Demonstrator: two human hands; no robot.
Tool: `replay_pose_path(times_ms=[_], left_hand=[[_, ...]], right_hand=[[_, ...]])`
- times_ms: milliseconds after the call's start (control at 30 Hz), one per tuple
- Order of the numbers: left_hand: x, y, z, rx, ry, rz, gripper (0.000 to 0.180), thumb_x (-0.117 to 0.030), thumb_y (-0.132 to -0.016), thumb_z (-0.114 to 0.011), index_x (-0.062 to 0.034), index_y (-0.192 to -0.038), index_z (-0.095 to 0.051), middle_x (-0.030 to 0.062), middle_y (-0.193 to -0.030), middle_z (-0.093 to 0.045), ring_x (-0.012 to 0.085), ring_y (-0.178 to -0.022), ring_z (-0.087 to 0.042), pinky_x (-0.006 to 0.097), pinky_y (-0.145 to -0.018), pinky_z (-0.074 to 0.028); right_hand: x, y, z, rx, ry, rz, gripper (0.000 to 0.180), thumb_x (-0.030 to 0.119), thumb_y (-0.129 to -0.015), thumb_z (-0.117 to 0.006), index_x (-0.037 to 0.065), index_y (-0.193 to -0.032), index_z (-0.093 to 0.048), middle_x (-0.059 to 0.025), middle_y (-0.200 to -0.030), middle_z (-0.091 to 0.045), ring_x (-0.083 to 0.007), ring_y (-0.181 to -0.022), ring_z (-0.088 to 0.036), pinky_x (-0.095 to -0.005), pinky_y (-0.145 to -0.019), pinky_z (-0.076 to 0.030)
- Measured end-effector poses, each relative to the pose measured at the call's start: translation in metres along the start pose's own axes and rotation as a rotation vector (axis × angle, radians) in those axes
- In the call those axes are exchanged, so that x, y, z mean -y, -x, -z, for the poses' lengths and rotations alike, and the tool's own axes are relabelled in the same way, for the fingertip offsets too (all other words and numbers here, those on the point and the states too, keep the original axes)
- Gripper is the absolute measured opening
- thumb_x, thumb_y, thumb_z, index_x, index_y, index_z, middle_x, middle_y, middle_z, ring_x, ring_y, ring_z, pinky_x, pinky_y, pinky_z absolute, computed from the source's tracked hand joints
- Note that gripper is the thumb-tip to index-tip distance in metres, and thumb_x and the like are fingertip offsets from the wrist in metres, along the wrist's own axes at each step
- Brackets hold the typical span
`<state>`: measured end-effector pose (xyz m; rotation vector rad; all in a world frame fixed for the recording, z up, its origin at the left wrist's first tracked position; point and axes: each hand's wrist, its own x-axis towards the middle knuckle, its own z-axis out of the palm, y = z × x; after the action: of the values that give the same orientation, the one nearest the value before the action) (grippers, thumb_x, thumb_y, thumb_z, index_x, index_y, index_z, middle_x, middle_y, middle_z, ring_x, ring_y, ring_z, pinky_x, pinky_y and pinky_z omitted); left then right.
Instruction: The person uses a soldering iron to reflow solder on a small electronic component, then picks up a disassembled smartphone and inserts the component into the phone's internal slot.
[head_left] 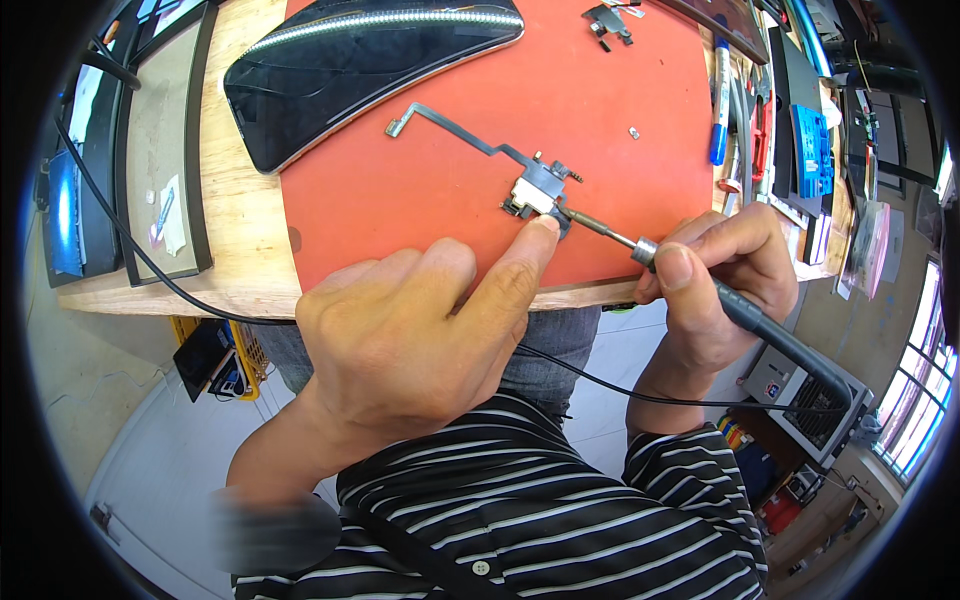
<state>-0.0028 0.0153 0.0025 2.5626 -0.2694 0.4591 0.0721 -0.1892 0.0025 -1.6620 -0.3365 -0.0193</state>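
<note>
A small electronic module (pixel 541 188) with black, white and metal parts lies on the orange mat (pixel 400 220). From it a thin grey flex cable (pixel 455 135) bends away to the upper left. My left hand (pixel 410 325) reaches in with the index finger stretched out, its tip pressing the module's near edge; the other fingers curl under and the thumb is hidden. Between the thumb and fingers of my right hand (pixel 725 265) is a soldering iron (pixel 745 308). Its metal tip touches the module right beside my left fingertip.
A dark glass phone panel (pixel 370 75) lies at the mat's upper left. A small metal bracket piece (pixel 608 25) sits at the top right, near a blue-and-white marker (pixel 720 105). A black cord (pixel 610 387) crosses my lap. Past the wooden table edge (pixel 250 300) stands a yellow crate (pixel 190 330).
</note>
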Motion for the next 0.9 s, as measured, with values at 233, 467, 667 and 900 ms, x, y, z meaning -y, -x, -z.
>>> replay_pose_path(times_ms=[233,467,667,900], left_hand=[[-0.0001,0.0000,0.0002,0.012,-0.011,0.001,0.033,-0.005,-0.080,-0.078,-0.0084,-0.113,-0.078,0.0011,-0.057,-0.043,0.0154,-0.044,-0.043,0.033,-0.043,-0.033],[-0.0005,0.0000,0.0004,0.012,-0.005,0.008,0.033,-0.005,-0.079,-0.078,-0.0086,-0.112,-0.078,0.0013,-0.057,-0.043,0.0154,-0.044,-0.043,0.033,-0.043,-0.033],[-0.0008,0.0001,-0.0003,-0.003,-0.016,0.004,0.033,-0.005,-0.079,-0.079,-0.0087,-0.112,-0.078,0.0012,-0.057,-0.041,0.0153,-0.044,-0.042,0.033,-0.043,-0.033],[0.0003,0.0008,-0.0008,0.002,0.001,0.002,0.034,-0.006,-0.079,-0.079,-0.0087,-0.113,-0.078,0.0009,-0.057,-0.041,0.0153,-0.043,-0.043,0.033,-0.043,-0.033]], right_hand=[[-0.0001,-0.0013,-0.0049,-0.026,0.092,0.038,0.032,0.011,-0.085,-0.080,0.004,-0.078,-0.050,-0.0100,-0.059,-0.060,-0.0130,-0.048,-0.057,-0.0230,-0.045,-0.047],[-0.0006,-0.0020,-0.0046,-0.017,0.100,0.052,0.030,0.008,-0.086,-0.079,0.004,-0.079,-0.050,-0.0104,-0.060,-0.060,-0.0128,-0.048,-0.056,-0.0229,-0.045,-0.048],[0.0014,-0.0013,-0.0040,-0.019,0.096,0.018,0.030,0.010,-0.085,-0.079,0.003,-0.079,-0.050,-0.0103,-0.060,-0.059,-0.0132,-0.049,-0.057,-0.0234,-0.046,-0.049],[0.0004,-0.0012,-0.0042,-0.022,0.083,0.023,0.029,0.008,-0.085,-0.078,0.003,-0.079,-0.050,-0.0108,-0.060,-0.060,-0.0135,-0.048,-0.057,-0.0237,-0.045,-0.049]])
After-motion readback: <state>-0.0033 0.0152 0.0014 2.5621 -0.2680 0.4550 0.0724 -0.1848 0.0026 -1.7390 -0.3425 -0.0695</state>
